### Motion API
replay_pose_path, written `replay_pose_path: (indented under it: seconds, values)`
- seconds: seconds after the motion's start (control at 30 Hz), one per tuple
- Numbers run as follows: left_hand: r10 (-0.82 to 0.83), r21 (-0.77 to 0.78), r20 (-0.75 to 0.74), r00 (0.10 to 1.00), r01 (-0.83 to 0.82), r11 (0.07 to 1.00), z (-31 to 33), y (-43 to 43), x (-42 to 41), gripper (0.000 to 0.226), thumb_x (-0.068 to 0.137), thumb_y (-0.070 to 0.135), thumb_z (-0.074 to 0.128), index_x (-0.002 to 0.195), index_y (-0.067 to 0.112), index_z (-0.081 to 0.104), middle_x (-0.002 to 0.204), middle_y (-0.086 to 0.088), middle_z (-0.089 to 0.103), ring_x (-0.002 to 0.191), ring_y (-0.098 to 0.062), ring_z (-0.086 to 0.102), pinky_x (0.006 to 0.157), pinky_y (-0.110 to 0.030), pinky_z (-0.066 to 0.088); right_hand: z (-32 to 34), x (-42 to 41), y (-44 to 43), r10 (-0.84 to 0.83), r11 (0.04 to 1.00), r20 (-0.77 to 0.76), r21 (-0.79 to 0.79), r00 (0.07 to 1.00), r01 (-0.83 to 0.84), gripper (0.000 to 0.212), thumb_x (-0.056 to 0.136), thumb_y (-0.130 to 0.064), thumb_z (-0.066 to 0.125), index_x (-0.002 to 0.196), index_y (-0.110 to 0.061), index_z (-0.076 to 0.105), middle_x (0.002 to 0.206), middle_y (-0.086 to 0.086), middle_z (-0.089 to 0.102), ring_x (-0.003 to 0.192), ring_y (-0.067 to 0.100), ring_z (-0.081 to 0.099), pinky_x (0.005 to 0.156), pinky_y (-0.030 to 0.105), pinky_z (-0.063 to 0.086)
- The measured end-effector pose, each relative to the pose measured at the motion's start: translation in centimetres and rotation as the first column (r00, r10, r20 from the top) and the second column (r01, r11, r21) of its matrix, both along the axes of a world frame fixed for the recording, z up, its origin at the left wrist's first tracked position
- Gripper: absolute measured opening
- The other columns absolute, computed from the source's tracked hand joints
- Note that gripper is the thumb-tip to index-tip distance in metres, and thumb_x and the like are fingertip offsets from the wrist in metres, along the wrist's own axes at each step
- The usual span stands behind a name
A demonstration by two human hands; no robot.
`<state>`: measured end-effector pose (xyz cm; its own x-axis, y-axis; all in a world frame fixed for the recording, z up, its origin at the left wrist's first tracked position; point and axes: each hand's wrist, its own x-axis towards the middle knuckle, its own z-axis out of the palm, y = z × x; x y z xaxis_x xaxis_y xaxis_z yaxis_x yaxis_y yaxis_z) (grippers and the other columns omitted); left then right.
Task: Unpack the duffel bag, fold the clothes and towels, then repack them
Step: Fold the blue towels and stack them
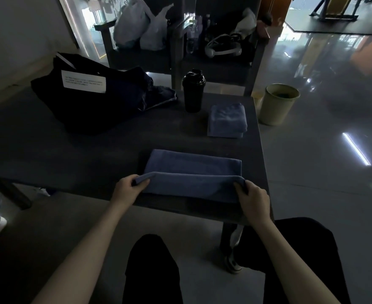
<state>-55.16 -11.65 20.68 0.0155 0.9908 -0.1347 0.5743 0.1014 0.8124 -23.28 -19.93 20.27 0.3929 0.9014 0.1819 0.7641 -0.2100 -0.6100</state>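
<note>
Lying flat along the near edge of the dark table, the blue towel was held by its two nearest corners, with its front edge lifted off the layer beneath. The left hand pinched the left corner between thumb and curled fingers, and the right hand pinched the right corner the same way. Neither hand was open, and neither held anything but the cloth. Gripping both corners at once kept the edge taut and level, which I judge was meant to let it be carried forward onto the far edge for a clean fold. The towel sat close to the person's lap, probably so that both arms could reach it without stretching.

Farther back and to the right lay a second towel, also blue, folded into a small thick square near the table's right edge and well apart from the one in hand. It looked finished and parked out of the way. Near it, behind and to its left, a black shaker bottle stood upright with its lid on. At the far left of the table the dark duffel bag sat slumped, a white label on its side. A dark garment lay bunched against the bag's right side, seemingly waiting its turn. On the floor beyond the table's far right corner stood a pale green bin.
</note>
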Motion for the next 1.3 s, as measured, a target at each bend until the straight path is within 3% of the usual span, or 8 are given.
replay_pose_path:
  seconds: [0.2, 0.27, 0.33, 0.4, 0.53, 0.67, 0.93, 1.3]
  values:
    - [-0.222, 0.032, -0.084, 0.971, 0.225, 0.974, -0.8, -0.4, -1.3, 0.032, 0.067, -0.006, 0.079, 0.077, 0.019, 0.062, 0.094, 0.001, 0.060, 0.088, -0.015, 0.060, 0.076, -0.012, 0.046, -2.1, 0.1, -1.4, 0.170, 0.979, -0.046, 0.118, 0.984, -0.164, 0.007, 0.081, -0.011, 0.072, 0.082, -0.006, 0.066, 0.075, -0.010, 0.053, 0.071, 0.023, 0.058, 0.065, 0.027, 0.040]
    - [-0.245, 0.048, -0.117, 0.962, 0.252, 0.966, -0.7, -0.4, -1.4, 0.032, 0.069, -0.008, 0.076, 0.074, 0.020, 0.061, 0.092, 0.003, 0.061, 0.087, -0.014, 0.060, 0.071, -0.004, 0.042, -3.0, 0.5, -2.4, 0.280, 0.955, -0.003, 0.104, 0.960, -0.279, 0.017, 0.076, -0.019, 0.071, 0.086, -0.005, 0.068, 0.085, -0.006, 0.054, 0.075, 0.023, 0.058, 0.068, 0.029, 0.045]
    - [-0.207, 0.027, -0.080, 0.975, 0.210, 0.977, -0.4, -0.1, -1.2, 0.023, 0.076, -0.002, 0.073, 0.077, 0.018, 0.063, 0.082, 0.000, 0.065, 0.079, -0.014, 0.060, 0.064, -0.010, 0.043, -3.2, 1.0, -2.6, 0.310, 0.944, 0.032, 0.110, 0.950, -0.311, 0.020, 0.079, -0.026, 0.064, 0.085, -0.007, 0.068, 0.086, -0.004, 0.058, 0.078, 0.017, 0.057, 0.077, 0.036, 0.048]
    - [-0.153, 0.038, -0.072, 0.986, 0.156, 0.987, 0.1, 0.4, -0.8, 0.013, 0.081, 0.006, 0.072, 0.078, 0.016, 0.064, 0.076, -0.003, 0.065, 0.075, -0.015, 0.060, 0.060, -0.020, 0.042, -2.1, 1.1, -2.0, 0.225, 0.969, 0.001, 0.108, 0.974, -0.224, 0.016, 0.090, -0.023, 0.058, 0.087, -0.010, 0.067, 0.080, -0.005, 0.059, 0.075, 0.014, 0.056, 0.077, 0.033, 0.046]
    - [-0.047, 0.075, 0.008, 0.999, 0.046, 0.996, 1.1, 1.6, 0.7, 0.008, 0.088, 0.015, 0.066, 0.095, 0.017, 0.062, 0.086, 0.000, 0.065, 0.082, -0.013, 0.059, 0.065, -0.022, 0.042, 0.4, 0.8, 0.9, 0.055, 0.998, -0.077, 0.047, 0.995, -0.052, 0.020, 0.098, -0.025, 0.048, 0.088, -0.011, 0.058, 0.067, 0.001, 0.056, 0.060, 0.022, 0.053, 0.048, 0.022, 0.029]
    - [0.035, 0.084, 0.012, 0.999, -0.036, 0.996, 1.8, 3.2, 2.0, 0.020, 0.093, 0.024, 0.059, 0.111, 0.016, 0.061, 0.098, 0.004, 0.062, 0.093, -0.012, 0.057, 0.074, -0.026, 0.044, 1.0, 0.6, 3.9, -0.011, 1.000, -0.190, 0.020, 0.982, 0.015, 0.026, 0.099, -0.027, 0.045, 0.097, -0.005, 0.059, 0.075, 0.008, 0.061, 0.067, 0.026, 0.057, 0.054, 0.031, 0.031]
    - [0.053, -0.026, 0.098, 0.994, -0.050, 0.998, 2.3, 5.7, 3.5, 0.018, 0.095, 0.036, 0.053, 0.107, 0.023, 0.054, 0.099, 0.008, 0.056, 0.097, -0.011, 0.054, 0.071, -0.021, 0.040, 0.1, 1.4, 5.8, -0.111, 0.988, -0.223, -0.134, 0.969, 0.082, 0.029, 0.098, -0.029, 0.046, 0.084, -0.008, 0.059, 0.081, 0.011, 0.064, 0.067, 0.021, 0.051, 0.058, 0.031, 0.034]
    - [0.135, 0.019, -0.295, 0.946, -0.135, 0.991, 0.4, 5.9, 4.2, 0.017, 0.097, 0.025, 0.048, 0.113, 0.017, 0.049, 0.090, 0.003, 0.053, 0.074, -0.008, 0.053, 0.061, -0.026, 0.043, 0.2, 1.8, 7.3, -0.166, 0.953, -0.148, -0.279, 0.975, 0.120, 0.029, 0.094, -0.035, 0.050, 0.088, -0.010, 0.062, 0.092, 0.013, 0.066, 0.078, 0.028, 0.058, 0.064, 0.032, 0.040]
